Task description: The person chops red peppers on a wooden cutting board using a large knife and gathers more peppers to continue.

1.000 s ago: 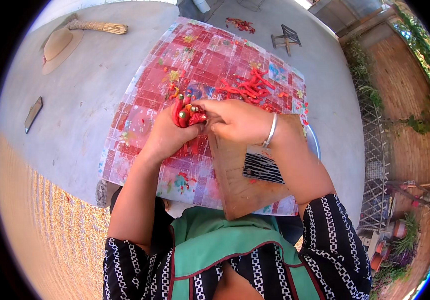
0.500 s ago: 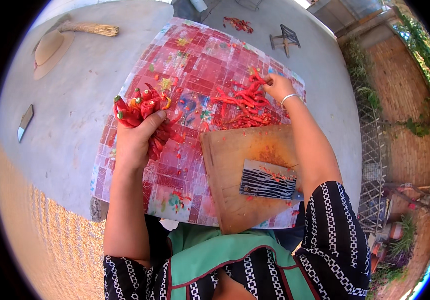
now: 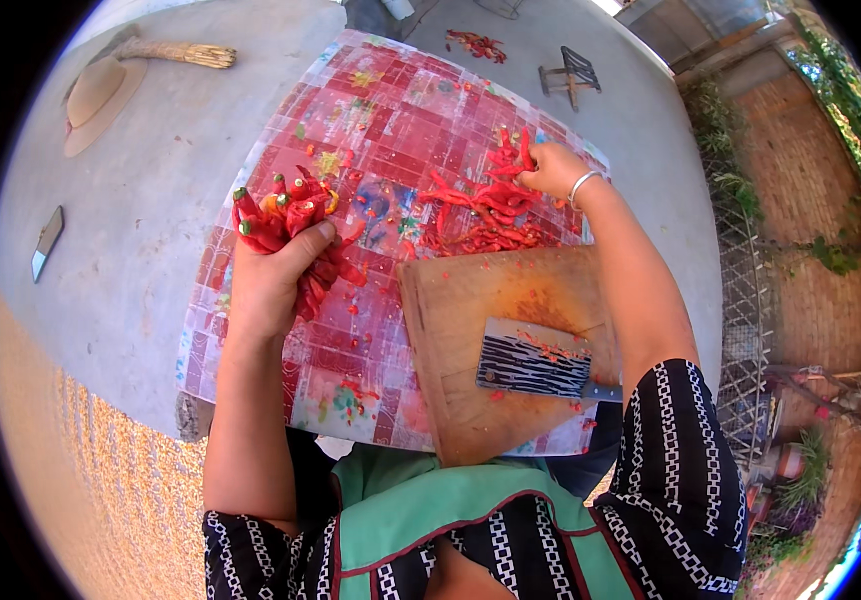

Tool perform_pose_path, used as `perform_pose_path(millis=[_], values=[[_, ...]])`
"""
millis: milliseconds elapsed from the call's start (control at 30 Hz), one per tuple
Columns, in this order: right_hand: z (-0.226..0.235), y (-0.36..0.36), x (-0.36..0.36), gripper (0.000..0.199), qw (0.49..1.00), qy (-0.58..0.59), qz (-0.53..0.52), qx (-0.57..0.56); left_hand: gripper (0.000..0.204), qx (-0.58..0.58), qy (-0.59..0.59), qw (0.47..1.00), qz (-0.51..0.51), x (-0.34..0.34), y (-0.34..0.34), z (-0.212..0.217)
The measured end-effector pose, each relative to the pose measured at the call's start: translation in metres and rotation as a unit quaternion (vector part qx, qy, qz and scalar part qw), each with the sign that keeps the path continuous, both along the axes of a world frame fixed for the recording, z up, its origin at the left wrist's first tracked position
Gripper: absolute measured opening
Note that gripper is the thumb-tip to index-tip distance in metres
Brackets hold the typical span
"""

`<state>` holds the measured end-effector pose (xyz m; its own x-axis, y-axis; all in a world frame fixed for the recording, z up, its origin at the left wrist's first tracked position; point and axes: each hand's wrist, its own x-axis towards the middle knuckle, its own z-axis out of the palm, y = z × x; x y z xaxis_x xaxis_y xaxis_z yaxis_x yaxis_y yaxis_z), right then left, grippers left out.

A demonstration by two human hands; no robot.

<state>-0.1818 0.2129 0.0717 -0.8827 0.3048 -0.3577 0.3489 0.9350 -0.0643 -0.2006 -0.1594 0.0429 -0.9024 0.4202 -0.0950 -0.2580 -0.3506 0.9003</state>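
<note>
Now off pepper bunch point(image 3: 295, 206), right hand point(image 3: 556, 170) pinches loose peppers point(image 3: 526, 150); left hand point(image 3: 268, 280) clutches bunch.

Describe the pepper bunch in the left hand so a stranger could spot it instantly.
Start at the red patchwork tablecloth, then find the left hand over its left side. That hand grips the bunch of mostly red peppers. Unlike the tangled pepper pile near the right hand, this bunch is gathered in a grip, its green stem ends together at the top.

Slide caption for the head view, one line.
Left hand holds a bunch of red peppers; right hand grasps a pepper at the pile; cleaver lies on cutting board.
</note>
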Motion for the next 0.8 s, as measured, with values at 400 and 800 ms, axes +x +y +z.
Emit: perform_pose_path(millis=[400,800], values=[[-0.021,-0.017,-0.001,0.091,0.983,-0.013,0.144,0.111,0.017,-0.004,0.011,1.0,-0.02,0.0,-0.003,-0.002],[-0.028,-0.013,0.026,0.043,0.984,0.154,0.015,-0.082,0.019,0.001,-0.017,0.998,-0.056,0.008,0.01,-0.01]])
